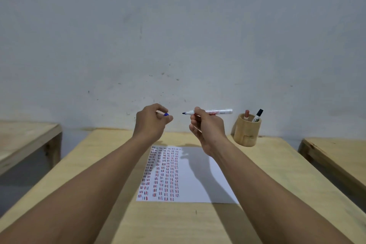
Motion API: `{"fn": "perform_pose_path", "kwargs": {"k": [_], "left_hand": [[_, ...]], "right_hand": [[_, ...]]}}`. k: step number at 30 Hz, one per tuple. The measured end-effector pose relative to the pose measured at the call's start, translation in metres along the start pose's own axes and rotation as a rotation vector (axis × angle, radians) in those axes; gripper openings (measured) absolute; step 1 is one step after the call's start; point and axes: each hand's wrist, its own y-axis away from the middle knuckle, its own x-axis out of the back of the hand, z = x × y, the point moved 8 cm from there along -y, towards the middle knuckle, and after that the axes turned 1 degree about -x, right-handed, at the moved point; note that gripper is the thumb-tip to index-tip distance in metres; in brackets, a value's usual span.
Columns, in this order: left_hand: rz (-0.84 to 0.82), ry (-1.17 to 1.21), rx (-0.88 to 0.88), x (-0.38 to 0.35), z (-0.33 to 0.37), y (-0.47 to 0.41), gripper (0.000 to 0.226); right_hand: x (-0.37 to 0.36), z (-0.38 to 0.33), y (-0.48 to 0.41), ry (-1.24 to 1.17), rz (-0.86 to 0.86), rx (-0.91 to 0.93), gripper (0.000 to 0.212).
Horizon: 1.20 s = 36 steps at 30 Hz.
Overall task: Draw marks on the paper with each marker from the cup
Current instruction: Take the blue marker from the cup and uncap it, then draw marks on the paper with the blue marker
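One marker point(213, 112) is up in the air, held sideways in the right hand point(206, 127). Its cap is off, and its dark tip points left toward the other hand. The right hand's fingers are curled tight around the middle of the marker. The left hand point(151, 123) is closed too, and it pinches a small blue cap point(166, 114) between thumb and fingers. The cap and the marker tip are near each other but do not touch.

Below the hands, the paper point(198, 180) lies flat on the worktop point(168, 224). Its left part is full of many short marks point(161, 174) in rows, red ones and dark ones. Its right part is bare, with the shadow of the hands on it.

A round wooden cup point(247, 132) stands on the worktop, to the right of the paper and near the wall point(178, 35). Two more markers stand in it, a red marker point(246, 115) and a black marker point(258, 115).

Two other wooden tables sit at the sides, a left table point(25, 140) and a right table point(334, 154).
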Motion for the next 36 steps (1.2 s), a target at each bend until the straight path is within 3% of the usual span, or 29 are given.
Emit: {"fn": "perform_pose_path", "kwargs": {"k": [10,17,21,24,31,36], "left_hand": [[0.011,-0.203,0.172,0.015,-0.097,0.013,0.024],[-0.053,-0.476,0.136,0.006,-0.114,0.015,0.029],[-0.07,-0.509,0.109,0.008,-0.11,0.018,0.043],[-0.048,-0.575,0.047,0.017,-0.11,0.022,0.041],[-0.381,-0.9,0.14,0.015,-0.161,0.034,0.056],[-0.439,-0.939,0.142,0.011,-0.162,0.039,0.058]], "right_hand": [[-0.008,0.023,-0.008,0.179,-0.013,0.0,0.013],[-0.007,0.035,-0.016,0.206,-0.003,-0.012,0.013],[-0.003,0.039,-0.021,0.254,-0.003,0.013,0.012],[-0.001,0.038,-0.025,0.318,0.005,0.065,0.011],[0.015,0.048,-0.035,0.77,0.142,0.208,0.024],[0.027,0.07,-0.042,0.853,0.145,0.185,0.028]]}}
